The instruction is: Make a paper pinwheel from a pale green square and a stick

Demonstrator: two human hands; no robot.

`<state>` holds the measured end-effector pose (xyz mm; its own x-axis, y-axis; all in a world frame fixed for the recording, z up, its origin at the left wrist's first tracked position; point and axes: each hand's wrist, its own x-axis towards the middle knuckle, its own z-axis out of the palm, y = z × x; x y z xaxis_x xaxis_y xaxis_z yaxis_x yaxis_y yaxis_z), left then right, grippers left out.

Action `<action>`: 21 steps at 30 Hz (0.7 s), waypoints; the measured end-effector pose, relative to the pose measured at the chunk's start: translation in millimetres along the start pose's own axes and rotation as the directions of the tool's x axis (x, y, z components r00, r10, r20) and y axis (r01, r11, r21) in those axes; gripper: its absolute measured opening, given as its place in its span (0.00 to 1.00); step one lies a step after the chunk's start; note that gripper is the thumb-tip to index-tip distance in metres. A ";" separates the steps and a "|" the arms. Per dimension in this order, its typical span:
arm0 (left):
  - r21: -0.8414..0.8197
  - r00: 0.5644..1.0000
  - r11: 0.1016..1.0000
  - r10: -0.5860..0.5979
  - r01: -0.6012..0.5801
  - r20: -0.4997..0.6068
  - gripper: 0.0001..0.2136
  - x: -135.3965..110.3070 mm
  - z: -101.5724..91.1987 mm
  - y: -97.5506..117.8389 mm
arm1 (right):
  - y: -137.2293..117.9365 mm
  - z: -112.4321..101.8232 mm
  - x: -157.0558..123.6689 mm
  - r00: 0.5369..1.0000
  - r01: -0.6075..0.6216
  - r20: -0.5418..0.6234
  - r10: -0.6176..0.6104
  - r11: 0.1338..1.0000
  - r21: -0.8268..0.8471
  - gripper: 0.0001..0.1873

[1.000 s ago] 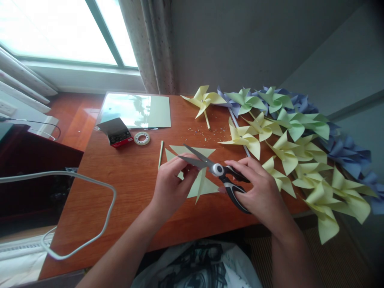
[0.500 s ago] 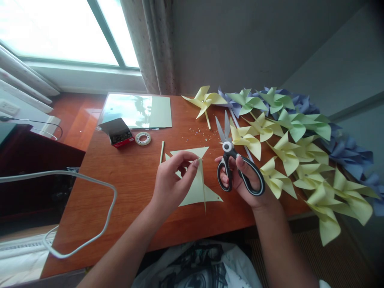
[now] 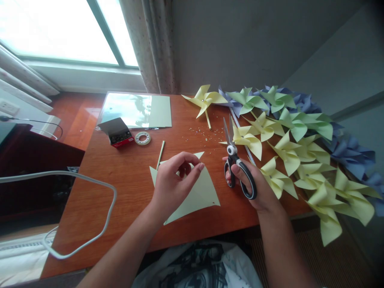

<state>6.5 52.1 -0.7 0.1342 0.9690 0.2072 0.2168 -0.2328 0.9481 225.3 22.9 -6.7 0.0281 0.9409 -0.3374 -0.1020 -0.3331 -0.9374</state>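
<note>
My left hand (image 3: pixel 178 176) is closed over a pale yellow-green sheet of paper (image 3: pixel 198 196), with thumb and forefinger pinched at its upper edge. The sheet has cut, pointed corners and a small hole near its right corner; my hand covers part of it. To the right, my right hand (image 3: pixel 250 180) holds a pair of scissors (image 3: pixel 231 150) by black-and-white handles. Their blades point away from me, slightly parted and clear of the paper. A rolled paper stick (image 3: pixel 161 155) lies just beyond the left hand.
Yellow pinwheels (image 3: pixel 247 138), green pinwheels (image 3: pixel 300 124) and purple pinwheels (image 3: pixel 351 154) crowd the right side. A red box (image 3: pixel 121 140), a tape roll (image 3: pixel 143 138) and a glossy folder (image 3: pixel 129 108) sit at the back left of the wooden table (image 3: pixel 126 208). A white cable (image 3: pixel 112 204) loops at left.
The paper has turned and shifted under my left hand, its near edge now slanting down to the left. The scissors have moved right and slightly down, with their blades closer together.
</note>
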 end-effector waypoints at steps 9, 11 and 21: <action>-0.013 0.999 0.999 -0.042 0.042 0.013 0.06 0.1 -1.0 0.2 | 10.9 -3.0 3.2 0.992 0.024 -0.121 -0.035 0.996 -0.090 0.30; -0.010 0.999 0.999 -0.049 0.049 0.013 0.06 -0.3 -1.4 0.3 | 13.8 -3.8 3.2 0.986 0.071 -0.134 -0.098 0.979 -0.193 0.31; -0.208 0.984 0.962 -0.168 0.176 0.055 0.09 -0.8 -3.4 2.4 | 18.0 -2.4 3.8 0.841 0.213 -0.044 -0.539 0.406 -0.889 0.17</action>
<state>3.6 51.1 2.3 0.1490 0.9883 0.0316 0.0315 -0.0367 0.9988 226.0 20.3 -25.1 0.1226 0.9684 0.2171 0.8485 0.0112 -0.5290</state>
